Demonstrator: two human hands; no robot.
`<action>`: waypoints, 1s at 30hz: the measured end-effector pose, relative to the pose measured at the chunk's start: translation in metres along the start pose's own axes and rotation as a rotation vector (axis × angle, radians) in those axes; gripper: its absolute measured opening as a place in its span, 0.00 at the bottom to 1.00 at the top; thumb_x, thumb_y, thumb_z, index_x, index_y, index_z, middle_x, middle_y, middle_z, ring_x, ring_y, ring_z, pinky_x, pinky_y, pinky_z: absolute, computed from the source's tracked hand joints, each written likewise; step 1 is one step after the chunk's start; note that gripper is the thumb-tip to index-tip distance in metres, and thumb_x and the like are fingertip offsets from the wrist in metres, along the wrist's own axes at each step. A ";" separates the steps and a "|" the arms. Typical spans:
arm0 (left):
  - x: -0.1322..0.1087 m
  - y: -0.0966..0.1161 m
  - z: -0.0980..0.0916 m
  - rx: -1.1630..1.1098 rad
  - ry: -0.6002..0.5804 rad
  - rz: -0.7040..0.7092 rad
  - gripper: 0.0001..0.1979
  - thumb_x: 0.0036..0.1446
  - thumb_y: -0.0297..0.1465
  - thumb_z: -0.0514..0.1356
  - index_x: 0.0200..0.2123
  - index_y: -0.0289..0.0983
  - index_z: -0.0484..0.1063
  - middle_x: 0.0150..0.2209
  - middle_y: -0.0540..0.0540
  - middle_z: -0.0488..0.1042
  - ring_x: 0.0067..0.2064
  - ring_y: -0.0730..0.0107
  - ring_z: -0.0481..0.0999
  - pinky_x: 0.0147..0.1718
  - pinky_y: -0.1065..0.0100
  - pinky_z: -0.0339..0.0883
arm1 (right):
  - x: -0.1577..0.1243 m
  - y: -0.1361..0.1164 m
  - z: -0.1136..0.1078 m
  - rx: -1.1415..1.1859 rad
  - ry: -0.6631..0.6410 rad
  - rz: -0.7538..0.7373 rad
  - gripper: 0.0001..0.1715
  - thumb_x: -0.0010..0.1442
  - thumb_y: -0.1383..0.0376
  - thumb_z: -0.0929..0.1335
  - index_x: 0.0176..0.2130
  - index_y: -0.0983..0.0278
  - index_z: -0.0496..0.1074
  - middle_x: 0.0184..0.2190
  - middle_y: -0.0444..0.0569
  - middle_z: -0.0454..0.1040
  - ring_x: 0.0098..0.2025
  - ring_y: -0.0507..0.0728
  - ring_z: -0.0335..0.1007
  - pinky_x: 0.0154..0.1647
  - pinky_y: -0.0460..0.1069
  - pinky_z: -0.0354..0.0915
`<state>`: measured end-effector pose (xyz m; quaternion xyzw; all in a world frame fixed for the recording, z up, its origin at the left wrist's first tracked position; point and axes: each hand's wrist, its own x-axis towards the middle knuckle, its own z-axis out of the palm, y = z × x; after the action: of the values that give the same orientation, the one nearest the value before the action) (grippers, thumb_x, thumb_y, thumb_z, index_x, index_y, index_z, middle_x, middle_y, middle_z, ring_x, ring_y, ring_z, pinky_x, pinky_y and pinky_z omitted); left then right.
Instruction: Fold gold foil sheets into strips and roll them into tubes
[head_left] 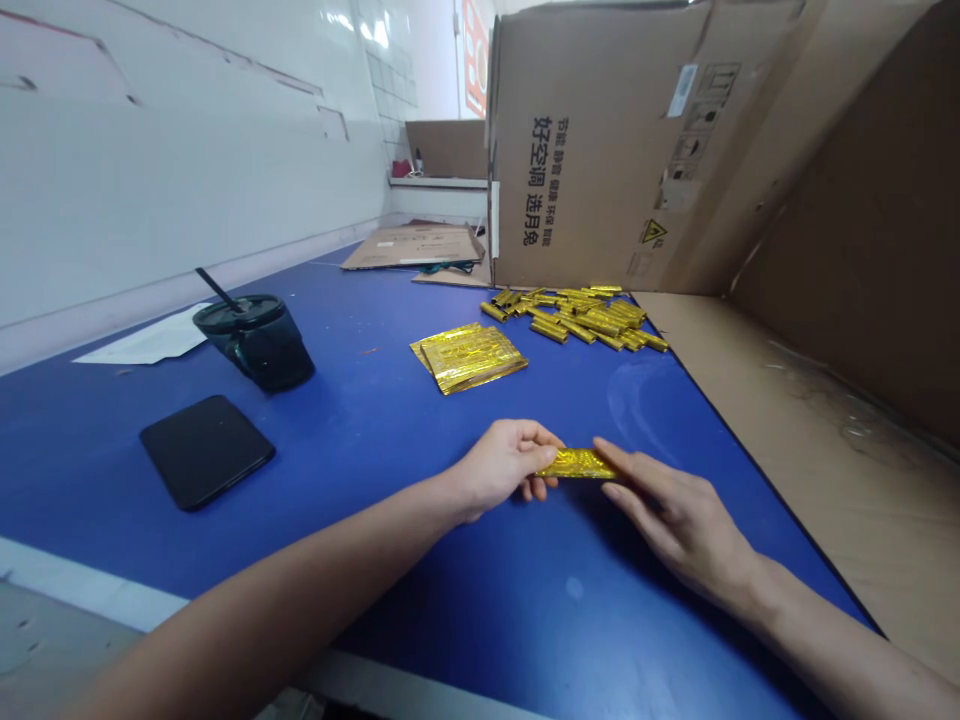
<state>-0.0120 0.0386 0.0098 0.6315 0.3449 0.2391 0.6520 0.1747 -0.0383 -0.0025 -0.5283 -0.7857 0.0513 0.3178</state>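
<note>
A small gold foil piece (576,463) lies partly rolled on the blue table (390,420), held between both hands. My left hand (504,466) pinches its left end with thumb and fingers. My right hand (671,520) presses fingers on its right end, fingers fairly straight. Farther back lies a stack of flat gold foil sheets (469,357). Beyond that sits a pile of several rolled gold foil tubes (581,317).
A dark cup with a straw (255,340) and a black phone (206,449) are at left, with a white paper (150,340) behind. A large open cardboard box (637,150) stands at the back; cardboard sheets (810,440) cover the right side. White wall at left.
</note>
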 end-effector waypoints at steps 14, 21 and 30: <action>-0.005 -0.010 0.007 0.266 -0.057 0.155 0.06 0.50 0.29 0.52 0.32 0.34 0.64 0.22 0.53 0.66 0.21 0.79 0.65 0.20 0.76 0.59 | 0.003 -0.008 0.004 0.503 -0.154 0.433 0.15 0.56 0.56 0.61 0.26 0.65 0.63 0.16 0.40 0.63 0.16 0.47 0.55 0.16 0.43 0.54; -0.003 -0.011 0.006 0.310 -0.045 0.132 0.05 0.50 0.29 0.51 0.30 0.34 0.63 0.22 0.52 0.66 0.21 0.79 0.66 0.20 0.75 0.60 | 0.006 -0.009 0.006 0.486 -0.156 0.425 0.14 0.56 0.57 0.61 0.27 0.65 0.63 0.17 0.40 0.62 0.17 0.47 0.55 0.17 0.43 0.54; -0.003 -0.011 0.005 0.323 -0.028 0.158 0.05 0.50 0.29 0.51 0.30 0.34 0.64 0.23 0.52 0.66 0.21 0.78 0.66 0.21 0.75 0.60 | 0.005 -0.009 0.005 0.476 -0.170 0.401 0.14 0.57 0.58 0.60 0.29 0.65 0.64 0.18 0.40 0.62 0.18 0.47 0.56 0.18 0.43 0.55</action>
<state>-0.0112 0.0323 -0.0010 0.7563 0.3190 0.2224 0.5260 0.1637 -0.0365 -0.0001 -0.5770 -0.6557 0.3392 0.3493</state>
